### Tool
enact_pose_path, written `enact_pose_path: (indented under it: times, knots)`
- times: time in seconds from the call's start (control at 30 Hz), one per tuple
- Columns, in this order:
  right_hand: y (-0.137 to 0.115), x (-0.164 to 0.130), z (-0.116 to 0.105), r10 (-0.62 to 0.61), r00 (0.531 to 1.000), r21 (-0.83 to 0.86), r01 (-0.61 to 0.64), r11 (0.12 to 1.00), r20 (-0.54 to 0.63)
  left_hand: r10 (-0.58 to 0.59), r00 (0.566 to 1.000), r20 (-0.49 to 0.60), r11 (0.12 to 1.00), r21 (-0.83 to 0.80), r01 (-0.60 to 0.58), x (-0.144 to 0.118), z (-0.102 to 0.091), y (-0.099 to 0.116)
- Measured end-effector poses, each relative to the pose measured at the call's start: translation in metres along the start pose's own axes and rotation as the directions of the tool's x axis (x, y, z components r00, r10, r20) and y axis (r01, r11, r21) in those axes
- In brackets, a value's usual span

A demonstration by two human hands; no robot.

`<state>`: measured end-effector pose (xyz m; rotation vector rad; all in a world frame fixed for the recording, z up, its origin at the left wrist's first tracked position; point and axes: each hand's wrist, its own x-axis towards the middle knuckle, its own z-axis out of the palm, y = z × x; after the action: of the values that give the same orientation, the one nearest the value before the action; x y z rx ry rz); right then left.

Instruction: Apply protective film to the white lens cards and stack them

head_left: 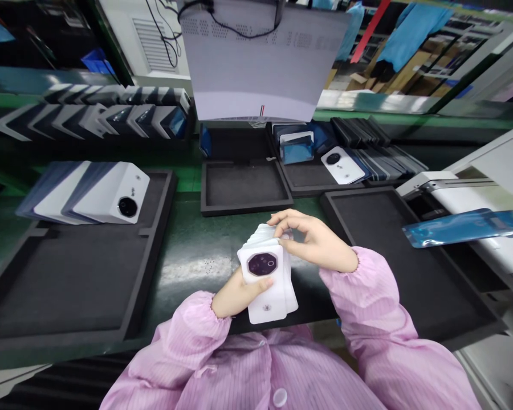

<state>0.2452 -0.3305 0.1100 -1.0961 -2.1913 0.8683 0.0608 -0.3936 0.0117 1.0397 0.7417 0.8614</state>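
A stack of several white phone back covers (265, 279), each with a dark round camera ring, stands between my hands above the green bench. My left hand (236, 297) grips the stack from below and the left side. My right hand (315, 239) rests its fingers on the top edge of the stack, fingertips curled over the rear covers. Both arms wear pink striped sleeves.
A black foam tray (68, 285) at the left carries leaning white covers (106, 193). A small black tray (243, 188) lies ahead, another tray (410, 256) at the right. Blue film (465, 226) lies on a white machine. More covers (342, 165) and dark sleeves sit behind.
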Motion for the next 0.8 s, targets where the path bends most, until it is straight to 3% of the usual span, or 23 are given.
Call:
enact_pose_path:
  times: [0.1, 0.2, 0.3, 0.4, 0.57, 0.63, 0.7, 0.8]
  knots:
    - [0.0, 0.001, -0.002, 0.064, 0.996, 0.121, -0.056, 0.991, -0.069, -0.031, 0.999, -0.009, 0.997, -0.074, 0.03, 0.0, 0.0, -0.002]
    - [0.002, -0.002, -0.002, 0.051, 0.985, 0.084, -0.037, 0.996, -0.165, -0.038, 0.999, -0.028, 0.995, -0.093, 0.035, 0.0, -0.001, -0.005]
    - [0.004, -0.005, 0.0, 0.026, 0.989, 0.038, -0.021, 0.999, -0.145, -0.029, 0.999, -0.041, 0.996, -0.085, 0.025, 0.0, -0.002, -0.008]
    - [0.006, -0.01, 0.004, 0.033, 0.991, 0.101, -0.02, 0.995, -0.129, -0.027, 0.999, -0.035, 0.994, -0.105, 0.023, -0.001, -0.004, -0.012]
    - [0.017, -0.029, 0.024, 0.174, 0.927, 0.331, -0.058, 0.942, -0.332, 0.013, 0.999, -0.051, 0.996, -0.092, -0.017, -0.005, -0.007, -0.015]
    - [0.025, -0.037, 0.042, 0.227, 0.926, 0.502, -0.048, 0.864, -0.302, 0.043, 0.996, -0.079, 0.998, -0.042, -0.047, -0.006, -0.005, -0.013]
    - [0.034, -0.042, 0.064, 0.228, 0.956, 0.618, -0.068, 0.783, -0.184, 0.101, 0.981, -0.166, 0.994, 0.047, -0.095, -0.004, -0.002, -0.013]
    - [0.05, -0.041, 0.094, 0.224, 0.973, 0.596, -0.146, 0.789, -0.06, 0.207, 0.92, -0.334, 0.973, 0.169, -0.158, 0.003, 0.0, -0.016]
